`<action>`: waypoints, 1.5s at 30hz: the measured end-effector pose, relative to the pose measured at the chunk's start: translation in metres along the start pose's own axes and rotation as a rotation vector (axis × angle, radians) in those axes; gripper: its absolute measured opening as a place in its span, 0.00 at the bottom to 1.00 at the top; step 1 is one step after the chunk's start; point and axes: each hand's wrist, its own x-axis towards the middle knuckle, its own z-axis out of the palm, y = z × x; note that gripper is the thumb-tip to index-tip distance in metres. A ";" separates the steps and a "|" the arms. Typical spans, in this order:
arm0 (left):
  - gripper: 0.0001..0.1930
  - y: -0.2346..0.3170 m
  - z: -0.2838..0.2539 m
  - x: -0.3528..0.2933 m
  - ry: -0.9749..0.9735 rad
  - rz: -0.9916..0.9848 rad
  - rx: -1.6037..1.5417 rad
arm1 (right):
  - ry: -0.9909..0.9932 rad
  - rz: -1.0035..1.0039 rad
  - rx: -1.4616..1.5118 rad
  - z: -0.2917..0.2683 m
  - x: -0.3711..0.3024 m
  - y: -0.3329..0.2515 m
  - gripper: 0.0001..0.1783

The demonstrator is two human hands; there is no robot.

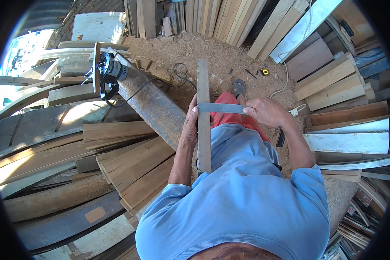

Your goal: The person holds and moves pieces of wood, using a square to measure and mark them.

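A long, narrow wooden board [204, 143] stretches away from my body, its near end by my shirt. My left hand [190, 125] is closed around its left edge, the thumb on top and most fingers hidden. A flat grey strip [225, 108], like a ruler or blade, lies crosswise over the board. Its right end is gripped in my right hand [264, 112], with the thumb on top. Beneath the strip are my red-clad legs. From here I cannot tell whether the strip has a handle inside my hand.
A corded power tool [110, 71] sits on a worn plank bench [149, 106] to the left, its black cable trailing across. A yellow tape measure [264, 72] and a dark pencil-like stick [250, 73] lie on the sawdust-covered floor [164, 54]. Stacked boards [134, 167] surround me.
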 end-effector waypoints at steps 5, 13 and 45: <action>0.42 -0.009 -0.012 0.002 -0.052 0.025 -0.019 | 0.009 -0.015 -0.003 0.005 0.003 0.004 0.22; 0.44 -0.012 -0.011 0.002 -0.036 0.026 -0.023 | -0.009 -0.001 -0.005 0.006 0.002 0.004 0.22; 0.56 -0.003 -0.099 -0.016 0.630 0.059 1.346 | 0.180 -0.104 0.084 0.037 0.019 0.030 0.15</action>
